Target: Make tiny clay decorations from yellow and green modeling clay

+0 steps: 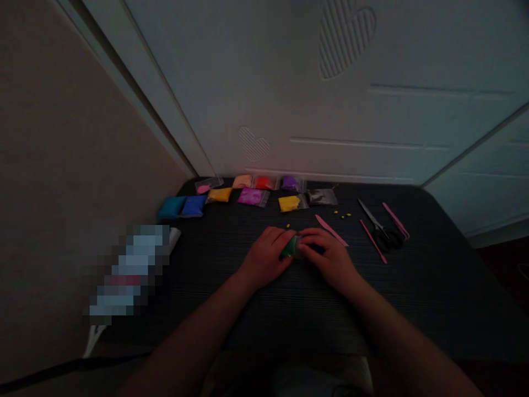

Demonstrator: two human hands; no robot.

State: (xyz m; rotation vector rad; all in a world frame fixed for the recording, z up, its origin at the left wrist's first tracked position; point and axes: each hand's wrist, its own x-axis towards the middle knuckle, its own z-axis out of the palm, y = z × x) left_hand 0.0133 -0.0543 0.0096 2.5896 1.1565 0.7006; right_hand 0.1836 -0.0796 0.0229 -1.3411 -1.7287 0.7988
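Observation:
A small clear bag of green clay (290, 247) is between my two hands over the dark table. My left hand (268, 255) is closed around its green, filled side. On the other side, my right hand (327, 252) pinches the bag's clear end with thumb and fingers. My fingers cover much of the bag, so whether its mouth is sealed does not show. Just beyond my right hand lies a pink modelling knife (330, 230). A tiny yellow piece (288, 225) rests beyond my left hand.
Bags of coloured clay line the back, among them yellow (289, 203), magenta (251, 196) and blue (193, 206). Scissors (379, 227) lie at the right between a thin pink tool (373, 241) and pink tweezers (395, 220). Small yellow bits (343, 216) sit nearby. A blurred-out object (128, 270) is at left.

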